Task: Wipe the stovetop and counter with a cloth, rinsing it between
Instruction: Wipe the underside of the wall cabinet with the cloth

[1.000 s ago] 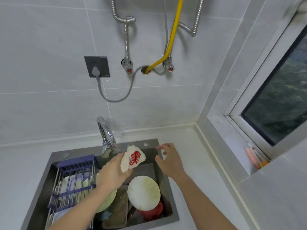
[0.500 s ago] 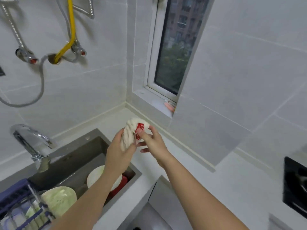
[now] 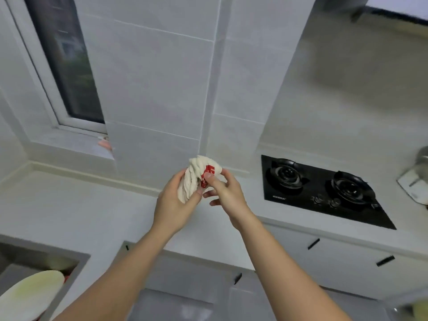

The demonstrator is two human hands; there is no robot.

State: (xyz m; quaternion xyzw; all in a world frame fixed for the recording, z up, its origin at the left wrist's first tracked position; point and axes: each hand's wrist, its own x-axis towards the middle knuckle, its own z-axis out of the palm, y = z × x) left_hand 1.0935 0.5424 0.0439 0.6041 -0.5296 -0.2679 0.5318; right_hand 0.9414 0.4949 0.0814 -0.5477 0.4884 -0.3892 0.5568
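Walls (image 3: 157, 72) are pale grey tile w/ thin light grout lines; a boxed-out tiled column (image 3: 245, 89) runs down the corner. Window (image 3: 67, 66) at left, white frame, dim greenery and a building outside (blurred). Something pink (image 3: 104, 144) lies on the sill, can't tell what. Below the worktop, white cabinet fronts (image 3: 347, 262) w/ short black handles (image 3: 385, 260). Dark edge of a hood (image 3: 393, 13) shows top right. Light is soft, even, a bit grey.
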